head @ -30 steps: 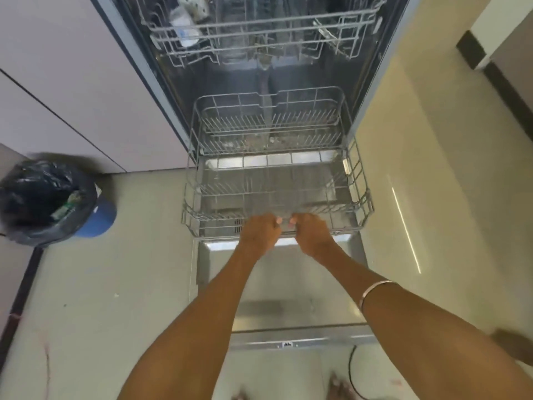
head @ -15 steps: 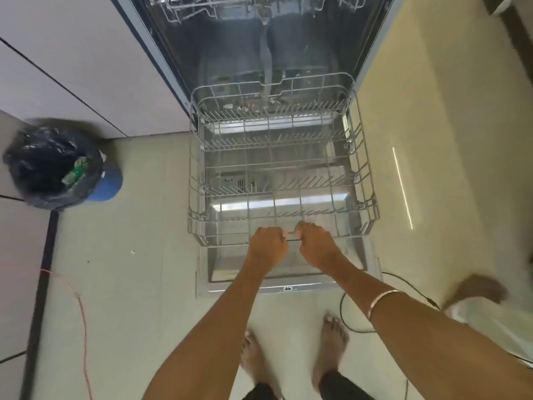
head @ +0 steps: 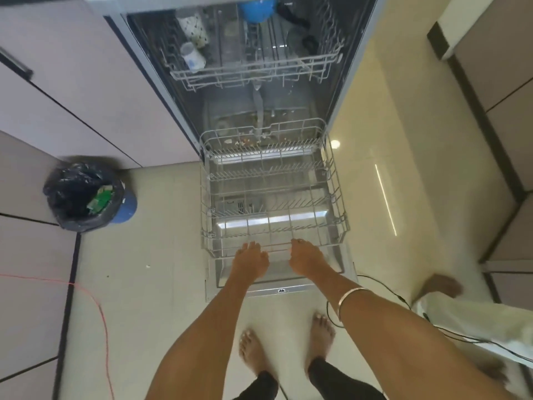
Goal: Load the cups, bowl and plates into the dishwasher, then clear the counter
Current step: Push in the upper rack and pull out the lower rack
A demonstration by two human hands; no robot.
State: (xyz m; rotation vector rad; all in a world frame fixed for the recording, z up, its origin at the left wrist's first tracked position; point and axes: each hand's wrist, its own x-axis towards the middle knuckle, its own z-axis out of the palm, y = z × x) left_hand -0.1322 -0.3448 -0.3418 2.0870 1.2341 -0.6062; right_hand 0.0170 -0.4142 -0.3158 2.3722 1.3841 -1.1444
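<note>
Open stainless dishwasher (head: 343, 90) at top-centre, door (head: 277, 290) folded flat to floor. Grey wire lower rack (head: 334, 197) pulled fully out over door, holds no dishes; a few crumbs on tub floor behind it. Grey wire upper rack (head: 253, 73) part-way out, loaded: 2 pale cups w/ dark dots (head: 193, 56) on left side, 1 blue bowl-shaped item (head: 256, 8) at back centre, dark items at right, too blurred to name. No plates seen in either rack.

Left hand (head: 250, 262) and right hand (head: 307, 259) at front rail of lower rack, a little apart; fingers reach fwd over the rail, loosely bent, can't tell whether touching it or clamped. 1 silver bangle (head: 350, 298) on right wrist.

Left of dishwasher: 1 blue bin w/ black bag (head: 86, 194), green packaging inside. Orange cable (head: 95, 301) on cream tile floor at left, black cable (head: 386, 290) at right. 2 bare feet (head: 288, 345) below door.
</note>
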